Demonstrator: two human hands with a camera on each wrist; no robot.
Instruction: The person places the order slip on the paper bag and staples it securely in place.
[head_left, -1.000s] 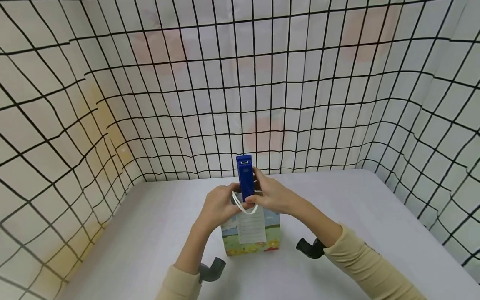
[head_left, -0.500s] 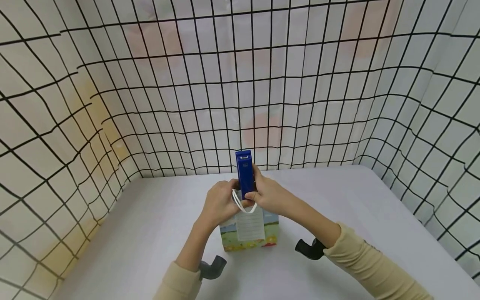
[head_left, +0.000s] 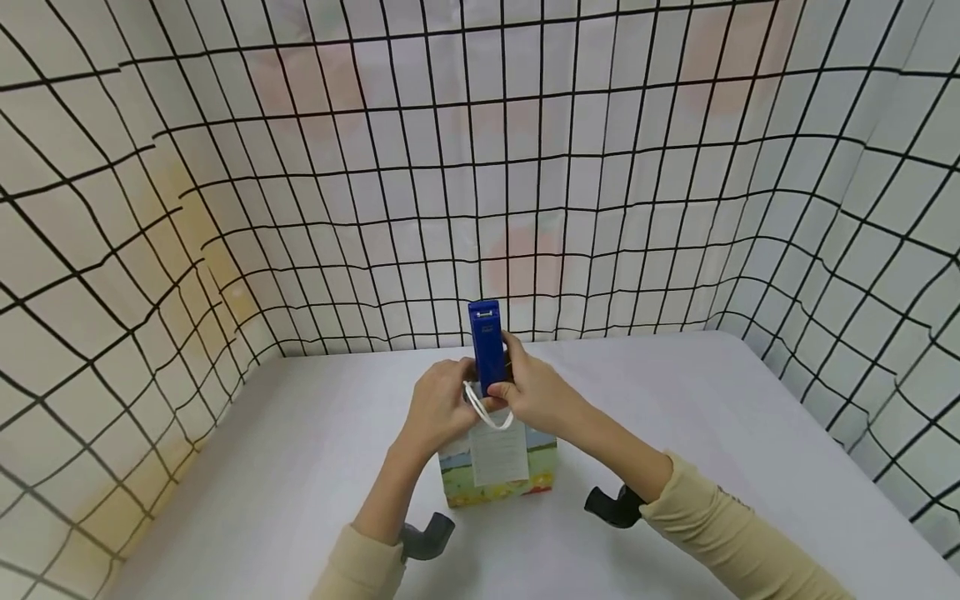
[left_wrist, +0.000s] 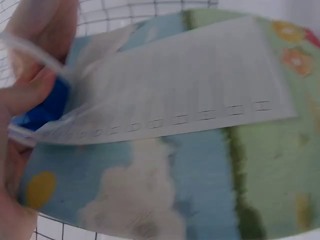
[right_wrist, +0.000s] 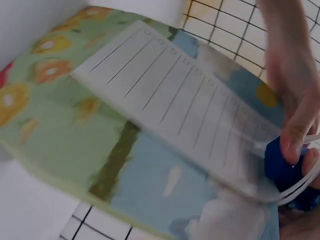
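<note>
A blue stapler [head_left: 487, 346] stands upright at the top edge of a paper gift bag [head_left: 540, 467] printed with flowers and sky. My right hand [head_left: 536, 392] grips the stapler from the right, its thumb on the lower end. On the other side, my left hand [head_left: 442, 408] pinches the bag's top edge beside the stapler, its thumb crossing just below. A white lined paper sheet [right_wrist: 175, 95] with small checkboxes lies against the bag's front, its top end at the stapler. White cord handles [head_left: 487, 412] loop over this spot. The stapler's jaws are hidden by fingers and paper.
The bag rests on a white table [head_left: 315, 467]. Black grid netting [head_left: 405, 208] over white sheets closes off the back and sides. A dark curved wrist mount [head_left: 427, 536] sits on the left wrist, another [head_left: 615, 507] on the right.
Both hands and the stapler stay nearly in place. The stapler has shifted very slightly left, and the right forearm a little left and down. The head view has tilted slightly.
</note>
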